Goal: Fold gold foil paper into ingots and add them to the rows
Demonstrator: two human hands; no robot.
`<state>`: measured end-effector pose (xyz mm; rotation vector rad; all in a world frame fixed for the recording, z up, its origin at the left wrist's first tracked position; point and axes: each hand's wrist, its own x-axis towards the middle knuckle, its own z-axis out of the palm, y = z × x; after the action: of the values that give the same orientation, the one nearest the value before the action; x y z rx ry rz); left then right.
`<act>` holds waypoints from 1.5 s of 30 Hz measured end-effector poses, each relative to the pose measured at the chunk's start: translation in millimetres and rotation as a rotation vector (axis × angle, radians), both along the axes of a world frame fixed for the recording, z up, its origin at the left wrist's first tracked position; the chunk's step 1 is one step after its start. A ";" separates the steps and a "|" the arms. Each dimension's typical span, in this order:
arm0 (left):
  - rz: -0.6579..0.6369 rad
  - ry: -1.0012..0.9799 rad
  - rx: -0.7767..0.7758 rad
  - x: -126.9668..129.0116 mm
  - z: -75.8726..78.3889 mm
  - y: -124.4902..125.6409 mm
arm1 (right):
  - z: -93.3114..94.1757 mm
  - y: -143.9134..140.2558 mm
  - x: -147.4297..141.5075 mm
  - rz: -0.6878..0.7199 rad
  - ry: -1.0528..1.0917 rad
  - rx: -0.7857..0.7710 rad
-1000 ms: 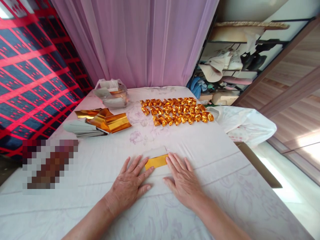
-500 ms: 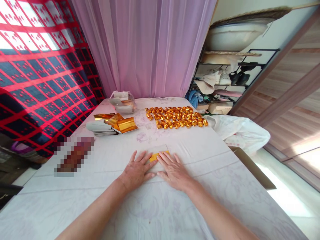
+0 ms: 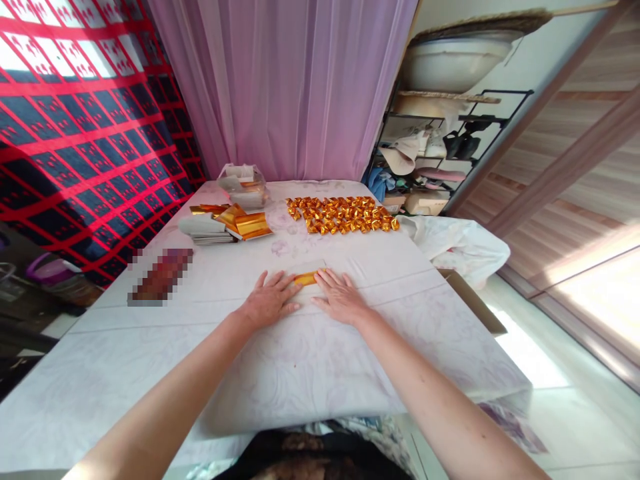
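A sheet of paper with a gold foil strip (image 3: 306, 278) lies flat on the cloth-covered table in front of me, its pale part stretching away behind the gold. My left hand (image 3: 270, 298) is spread flat, fingertips pressing the strip's left end. On the right end rest the fingers of my right hand (image 3: 341, 295), also flat and spread. Between the two hands the gold middle shows bare. Farther off, several folded gold foil pieces (image 3: 345, 215) stand in rows. To their left is a stack of gold foil sheets (image 3: 254, 225) with pale backs.
Behind the stack sits a clear plastic bag (image 3: 243, 187) with more paper. A blurred reddish patch (image 3: 163, 277) lies at the table's left. Beyond the right edge are a white plastic bag (image 3: 463, 250), a cardboard box (image 3: 473, 300) and a shelf rack holding a basin (image 3: 455, 63).
The camera view has shifted, so the table's near edge now shows. My hands have moved slightly apart along the strip, baring more gold between them; both stay flat on it.
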<state>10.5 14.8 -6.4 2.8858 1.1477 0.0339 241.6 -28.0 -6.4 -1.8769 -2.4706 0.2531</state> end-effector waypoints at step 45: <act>0.170 -0.471 -0.087 23.0 -4.9 8.2 | -17.1 37.6 2.2 0.226 0.302 0.476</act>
<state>33.5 23.0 -11.3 2.4949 1.2465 0.6142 243.8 9.5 -23.5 -1.2745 -2.2747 -0.0459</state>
